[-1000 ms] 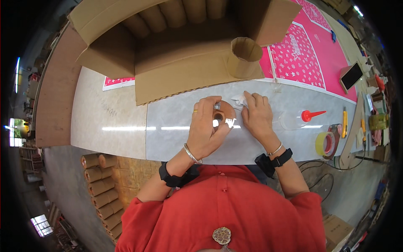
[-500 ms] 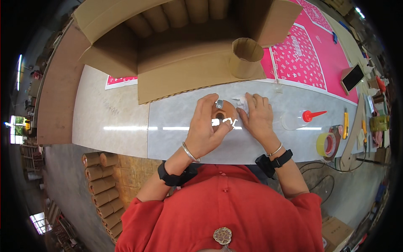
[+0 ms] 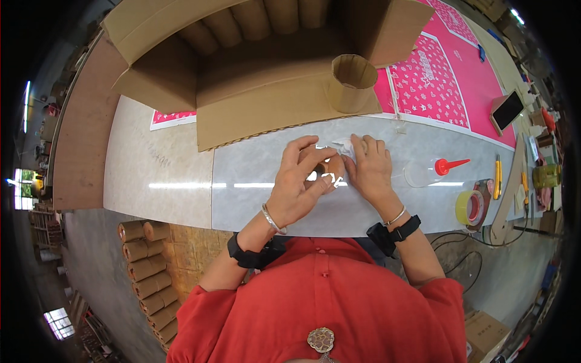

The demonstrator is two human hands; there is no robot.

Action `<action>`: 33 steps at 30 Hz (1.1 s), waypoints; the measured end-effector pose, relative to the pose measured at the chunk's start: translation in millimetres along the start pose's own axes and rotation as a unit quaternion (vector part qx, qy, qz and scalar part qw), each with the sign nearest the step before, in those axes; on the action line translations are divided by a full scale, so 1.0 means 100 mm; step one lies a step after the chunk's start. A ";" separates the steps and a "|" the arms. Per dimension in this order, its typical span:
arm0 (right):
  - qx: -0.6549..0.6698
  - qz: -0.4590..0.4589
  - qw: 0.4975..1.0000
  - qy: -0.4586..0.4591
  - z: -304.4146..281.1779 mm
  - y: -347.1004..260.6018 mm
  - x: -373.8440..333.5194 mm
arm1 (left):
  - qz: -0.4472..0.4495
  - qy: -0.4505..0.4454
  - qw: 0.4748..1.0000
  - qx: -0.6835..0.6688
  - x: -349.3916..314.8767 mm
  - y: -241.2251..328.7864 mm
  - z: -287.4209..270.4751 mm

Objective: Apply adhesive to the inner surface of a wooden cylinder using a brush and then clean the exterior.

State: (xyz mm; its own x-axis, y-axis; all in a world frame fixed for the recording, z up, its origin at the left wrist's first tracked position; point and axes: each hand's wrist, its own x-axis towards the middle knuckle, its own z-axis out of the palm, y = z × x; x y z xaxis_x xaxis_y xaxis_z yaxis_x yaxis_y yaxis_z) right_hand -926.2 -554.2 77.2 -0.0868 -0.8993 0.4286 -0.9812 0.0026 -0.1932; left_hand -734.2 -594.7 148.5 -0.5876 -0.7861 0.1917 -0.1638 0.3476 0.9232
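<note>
A brown-orange round roll with a dark hole in its middle stands on the grey tabletop. Bright white patches show at its near edge. My left hand is closed round the roll's left side, thumb at the near edge and fingers reaching over the top. My right hand is just right of the roll, its thumb close to the roll's side. A white crumpled piece, perhaps thin paper, sits between its thumb and fingertips. How firmly it is gripped is hard to see.
Beyond my hands lies an open cardboard box holding several brown cylinders, with an upright cardboard tube on its flap. To the right are a red-nozzled bottle, yellow tape, a utility knife and a propped phone. Wrapped rolls are stacked lower left.
My left fingers have shifted across the top of the roll. A small grey metallic piece seen by those fingertips before is now hidden. The right hand has barely moved.
</note>
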 end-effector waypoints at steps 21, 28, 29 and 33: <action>0.026 -0.013 1.000 0.003 0.03 -0.01 -0.01 | 0.056 0.055 0.996 0.050 -0.06 -0.24 0.08; 0.166 0.025 0.986 0.017 -0.03 0.09 0.04 | -0.018 0.017 0.998 -0.062 -0.16 -0.40 0.05; 0.227 0.060 0.972 0.029 -0.29 0.00 0.08 | -0.059 -0.001 0.995 -0.084 -0.17 -0.43 0.07; 0.292 -0.098 0.951 0.035 -0.87 -0.42 0.04 | -0.004 0.007 0.998 -0.060 -0.18 -0.59 0.13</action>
State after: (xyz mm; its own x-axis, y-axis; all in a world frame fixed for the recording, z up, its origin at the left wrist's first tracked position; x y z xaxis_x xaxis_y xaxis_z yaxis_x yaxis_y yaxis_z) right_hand -900.2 -520.5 163.7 0.0570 -0.8265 0.5601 -0.7175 -0.4240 -0.5526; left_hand -724.7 -594.5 86.2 -0.5757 -0.7956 0.1888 -0.0721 0.2794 0.9574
